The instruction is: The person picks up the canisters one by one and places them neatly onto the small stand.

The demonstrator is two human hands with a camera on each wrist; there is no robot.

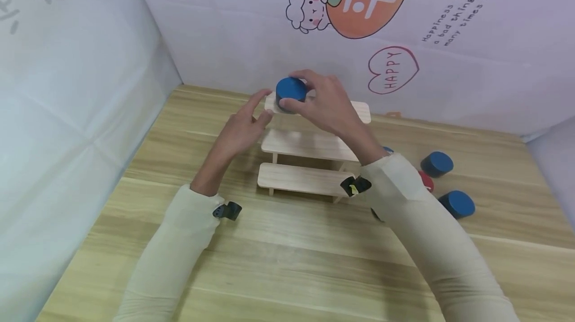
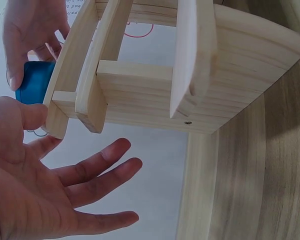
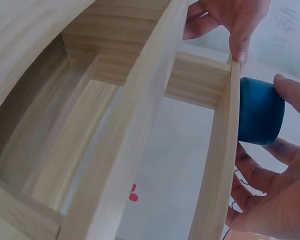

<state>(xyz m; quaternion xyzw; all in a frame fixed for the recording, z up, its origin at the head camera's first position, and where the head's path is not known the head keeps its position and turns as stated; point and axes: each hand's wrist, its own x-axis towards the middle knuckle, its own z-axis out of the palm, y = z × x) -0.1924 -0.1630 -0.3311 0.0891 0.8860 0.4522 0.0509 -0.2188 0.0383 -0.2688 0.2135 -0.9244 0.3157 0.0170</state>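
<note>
A pale three-tier wooden stand (image 1: 310, 145) sits against the back wall. On the left part of its top tier, a short blue cylinder (image 1: 291, 88) stands upright, its base against the board; in the right wrist view the blue cylinder (image 3: 259, 111) shows a seam like a lid's. My right hand (image 1: 330, 105) grips it by the sides between thumb and fingers. At the top board's left end, the thumb and index finger of my left hand (image 1: 242, 130) pinch the board's edges. The left wrist view shows that hand's other fingers spread beneath.
To the right lie more blue cylinders, one nearer (image 1: 457, 204) and one farther back (image 1: 437, 163). My right sleeve (image 1: 404, 182) partly covers a red piece (image 1: 426, 181), another blue one and a dark one. A printed white cloth (image 1: 233, 27) hangs behind the table (image 1: 278, 262).
</note>
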